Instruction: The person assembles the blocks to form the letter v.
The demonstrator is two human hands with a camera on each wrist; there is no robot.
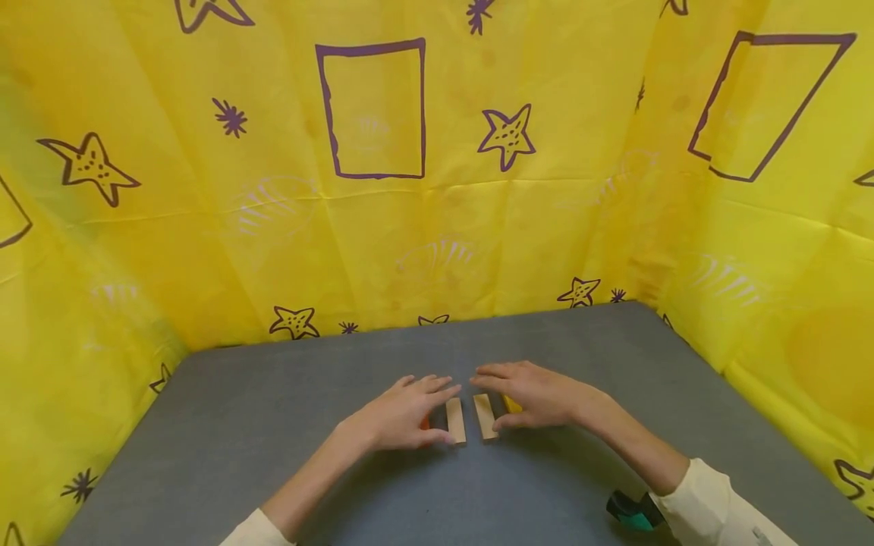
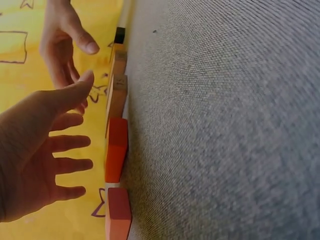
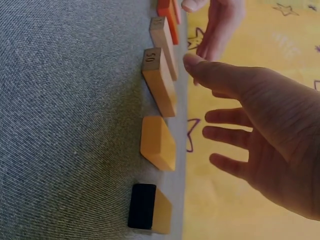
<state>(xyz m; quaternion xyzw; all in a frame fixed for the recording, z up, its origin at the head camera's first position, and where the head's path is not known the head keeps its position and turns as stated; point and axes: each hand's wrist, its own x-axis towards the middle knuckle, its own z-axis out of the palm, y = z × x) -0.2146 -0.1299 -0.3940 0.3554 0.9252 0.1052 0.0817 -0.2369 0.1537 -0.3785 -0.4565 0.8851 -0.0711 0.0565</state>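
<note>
Both hands hover over a row of small blocks, fingers extended and holding nothing. In the head view my left hand [image 1: 403,415] is over the left end, beside a plain wooden block [image 1: 455,422] and an orange-red block [image 2: 116,150]. A pinkish-red block [image 2: 119,215] sits farther out in the left wrist view. My right hand [image 1: 542,396] is over the right end, beside a wooden block [image 3: 159,82] printed with 50. Past it in the right wrist view are a yellow-orange block [image 3: 157,142] and a yellow block with a black face [image 3: 143,206]. A narrow gap separates the wooden blocks.
A grey cloth-covered table [image 1: 273,440] holds the blocks. A black and green object [image 1: 633,512] lies by the right sleeve [image 1: 710,504]. Yellow printed fabric [image 1: 369,227] stands behind the table and along its sides.
</note>
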